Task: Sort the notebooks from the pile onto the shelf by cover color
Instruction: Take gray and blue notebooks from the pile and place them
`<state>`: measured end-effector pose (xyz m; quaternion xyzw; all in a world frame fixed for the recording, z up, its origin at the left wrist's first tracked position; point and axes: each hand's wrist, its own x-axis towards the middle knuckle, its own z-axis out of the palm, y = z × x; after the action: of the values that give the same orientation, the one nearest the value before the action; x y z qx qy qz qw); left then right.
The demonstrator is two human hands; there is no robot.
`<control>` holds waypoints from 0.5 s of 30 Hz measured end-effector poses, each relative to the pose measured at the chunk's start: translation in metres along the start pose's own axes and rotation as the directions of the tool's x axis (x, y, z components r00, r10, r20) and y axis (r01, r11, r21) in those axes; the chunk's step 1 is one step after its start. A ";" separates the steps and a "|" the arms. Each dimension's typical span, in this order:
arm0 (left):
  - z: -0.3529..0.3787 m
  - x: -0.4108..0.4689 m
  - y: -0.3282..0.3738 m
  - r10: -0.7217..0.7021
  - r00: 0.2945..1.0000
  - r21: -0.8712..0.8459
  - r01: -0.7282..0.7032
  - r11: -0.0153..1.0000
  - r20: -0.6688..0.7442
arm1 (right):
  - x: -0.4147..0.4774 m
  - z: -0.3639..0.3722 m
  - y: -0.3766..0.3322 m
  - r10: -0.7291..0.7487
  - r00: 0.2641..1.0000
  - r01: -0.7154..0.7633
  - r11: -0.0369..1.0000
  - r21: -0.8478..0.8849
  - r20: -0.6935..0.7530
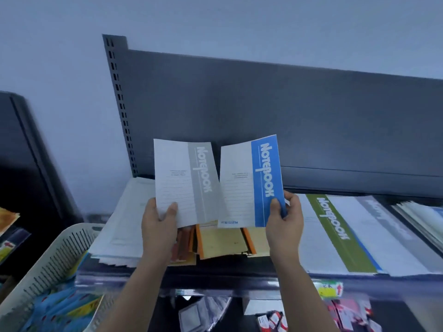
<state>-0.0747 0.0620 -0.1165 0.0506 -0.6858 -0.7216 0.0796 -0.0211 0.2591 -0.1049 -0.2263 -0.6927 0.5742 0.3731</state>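
Two notebooks are held up side by side above the shelf [239, 276]: a grey notebook [184, 178] in the left hand [158, 226] and a blue notebook [251, 183] in the right hand [285, 221], their inner edges almost meeting. Each hand pinches its book at the lower corner, thumb on the cover and the other fingers curled behind it, so both sets of fingers are closed on a book. Neither book touches the shelf yet. Under them lie some orange-edged notebooks [223, 243]. To the right a green notebook [335, 231] tops a spread of others, with greyish covers showing beyond it. To the left sits a fanned white pile [122, 224]. A slotted basket [55, 250] stands lower left. The sorting looks part done: colour groups seem started on the shelf, but these two still need places, and the white pile may hold more, though its covers cannot be told.
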 end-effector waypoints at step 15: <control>0.194 -0.170 -0.008 -0.040 0.968 -0.013 0.044 0.999 0.248 | 0.057 -0.277 0.032 -0.027 0.973 0.014 0.998 -0.057 -0.228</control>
<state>0.0560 0.2842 -0.1205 -0.0262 -0.6825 -0.7300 -0.0217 0.1551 0.4828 -0.1039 -0.2940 -0.6628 0.5212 0.4501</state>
